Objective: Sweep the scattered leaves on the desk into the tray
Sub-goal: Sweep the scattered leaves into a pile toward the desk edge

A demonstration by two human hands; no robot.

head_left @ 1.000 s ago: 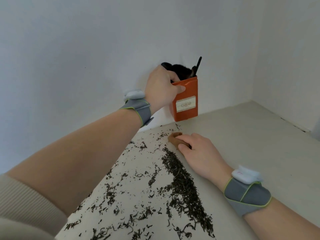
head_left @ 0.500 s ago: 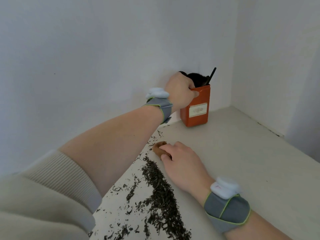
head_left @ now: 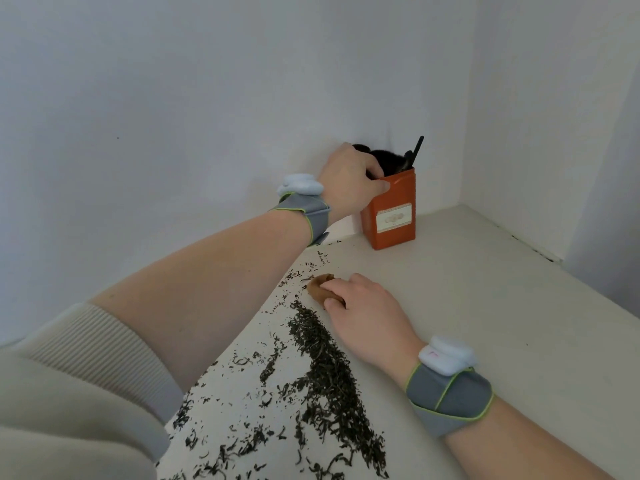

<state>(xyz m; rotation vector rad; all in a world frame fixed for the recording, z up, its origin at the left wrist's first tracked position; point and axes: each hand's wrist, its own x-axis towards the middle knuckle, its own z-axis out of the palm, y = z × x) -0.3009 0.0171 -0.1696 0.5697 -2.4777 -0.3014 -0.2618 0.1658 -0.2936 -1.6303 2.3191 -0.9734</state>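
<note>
Dark dried leaves (head_left: 325, 372) lie in a long heap on the pale desk (head_left: 485, 323), with several loose bits scattered to its left. My right hand (head_left: 363, 306) rests at the heap's far end, closed on a small brown wooden brush (head_left: 317, 287). My left hand (head_left: 349, 181) reaches to the back corner and grips something black at the top of an orange box (head_left: 391, 211), fingers partly inside; what it holds is hidden. A thin black handle (head_left: 417, 148) sticks up from the box. No tray is in view.
White walls meet in a corner right behind the orange box. A second wall runs along the desk's right edge (head_left: 540, 247). My left forearm crosses above the scattered leaves on the left.
The view has shifted slightly; both hands hold nearly the same places, the left still at the box top, the right still on the brush.
</note>
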